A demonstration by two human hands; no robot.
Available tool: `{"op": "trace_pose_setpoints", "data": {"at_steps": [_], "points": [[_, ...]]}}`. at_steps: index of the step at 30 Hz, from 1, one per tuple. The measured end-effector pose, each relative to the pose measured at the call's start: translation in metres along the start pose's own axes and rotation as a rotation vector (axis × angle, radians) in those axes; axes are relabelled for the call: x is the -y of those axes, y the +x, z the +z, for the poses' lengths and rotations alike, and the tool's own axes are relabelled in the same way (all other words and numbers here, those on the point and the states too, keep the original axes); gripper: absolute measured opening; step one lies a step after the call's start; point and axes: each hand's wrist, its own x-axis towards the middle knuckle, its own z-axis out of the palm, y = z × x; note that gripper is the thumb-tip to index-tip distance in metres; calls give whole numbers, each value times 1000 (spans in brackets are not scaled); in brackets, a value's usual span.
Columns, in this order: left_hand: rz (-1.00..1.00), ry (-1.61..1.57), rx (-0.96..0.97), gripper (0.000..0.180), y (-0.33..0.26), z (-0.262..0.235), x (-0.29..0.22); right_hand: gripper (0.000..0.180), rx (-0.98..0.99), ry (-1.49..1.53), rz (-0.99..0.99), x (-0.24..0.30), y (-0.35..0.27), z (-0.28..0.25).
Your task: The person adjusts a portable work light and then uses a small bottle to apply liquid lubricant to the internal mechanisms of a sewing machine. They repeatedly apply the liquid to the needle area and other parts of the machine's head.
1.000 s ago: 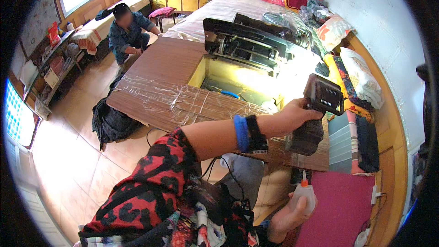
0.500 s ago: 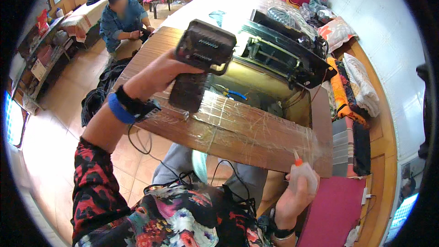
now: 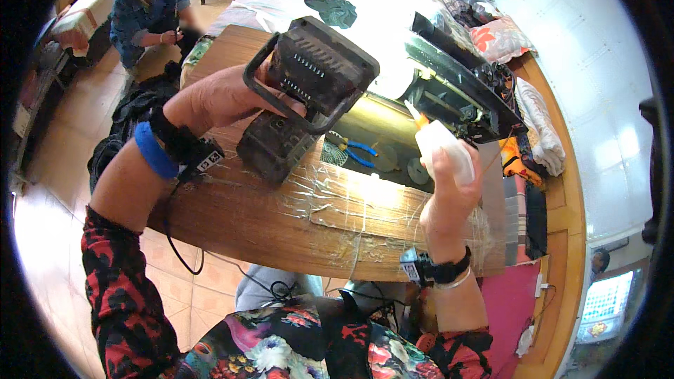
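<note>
Brought the right hand (image 3: 453, 193) up from the near right edge of the bench (image 3: 217, 200) within the last half second, and with it the squeeze bottle (image 3: 451, 152), to a place over the compartment (image 3: 390, 121) and near the tipped-back sewing machine (image 3: 467, 81). Kept the lamp (image 3: 326, 70) over the left part of the bench, after having it well to the right a second before. Wrapped the right hand snugly around the bottle's body, with the nozzle pointing up and left. Gripped the lamp with the left hand (image 3: 242, 98) between its upper head and lower block, partly behind the handle.

Could not see the lamp's front, turned away, or some fingers behind lamp and bottle. Could not tell contact from a gap between nozzle and machine. Made out blue-handled pliers (image 3: 361, 151) inside the compartment, but not clearly the dark pieces alongside.

Looked whitish and translucent, with an orange collar, in the bottle's case; black, boxy, scuffed and slotted in the lamp's.
</note>
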Motion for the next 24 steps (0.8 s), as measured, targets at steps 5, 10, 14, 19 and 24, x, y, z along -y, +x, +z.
{"op": "trace_pose_setpoints", "data": {"at_steps": [5, 10, 14, 19, 24], "points": [[-207, -5, -73, 54, -4, -1, -9, 28, 78, -203, -221, -20, 31, 28], [-46, -121, -32, 59, -16, -18, -9, 18, 61, -598, -634, -34, 51, 49], [-81, -10, 88, 64, -19, -28, 13, 19, 108, -619, -711, -43, 57, 60], [-199, -79, -28, 56, -7, -44, 41, 17, 144, -714, -759, -44, 66, 67], [-167, -39, -128, 68, -21, -52, 44, 26, 147, -836, -863, -47, 69, 77]]}}
